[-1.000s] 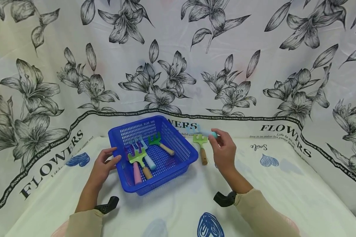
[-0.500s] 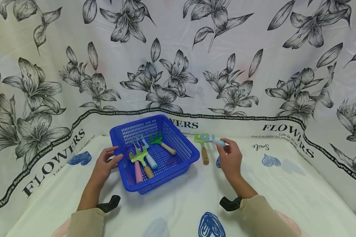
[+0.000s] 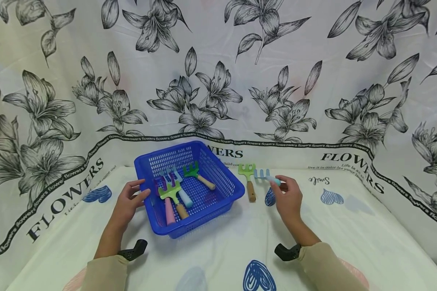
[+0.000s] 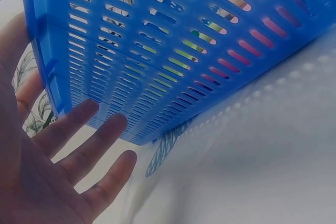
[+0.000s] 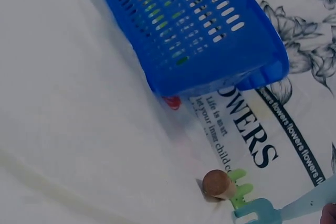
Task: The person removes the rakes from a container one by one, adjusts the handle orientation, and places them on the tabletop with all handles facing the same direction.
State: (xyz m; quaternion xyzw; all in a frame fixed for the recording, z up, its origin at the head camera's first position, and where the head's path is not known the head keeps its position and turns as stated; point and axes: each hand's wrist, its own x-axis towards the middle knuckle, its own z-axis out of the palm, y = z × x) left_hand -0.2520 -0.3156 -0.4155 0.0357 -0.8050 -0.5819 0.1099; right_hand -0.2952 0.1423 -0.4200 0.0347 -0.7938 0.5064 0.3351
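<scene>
My left hand (image 3: 130,199) rests at the left rim of a blue plastic basket (image 3: 200,220). In the left wrist view its fingers (image 4: 86,156) are fairly straight, spread beside the slotted wall, with other digits partly hidden past the rim. The right hand (image 3: 288,196) pinches a light blue hand rake (image 3: 262,174) by the handle end. Its tines point left, close to a light green hand rake (image 3: 246,171) with a wooden handle, which lies right of the basket. I cannot tell whether the blue rake touches the cloth.
Inside the basket lie a green rake (image 3: 191,170) with a pale wooden handle, a light green rake (image 3: 170,190), another light blue rake (image 3: 185,198) and a purple rake with a pink handle (image 3: 169,211). A floral cloth (image 3: 218,262) covers the table and rises behind.
The right hand has moved right and slightly down with the light blue rake, bringing it from over the light green rake to beside it. The left hand and basket stay in place.
</scene>
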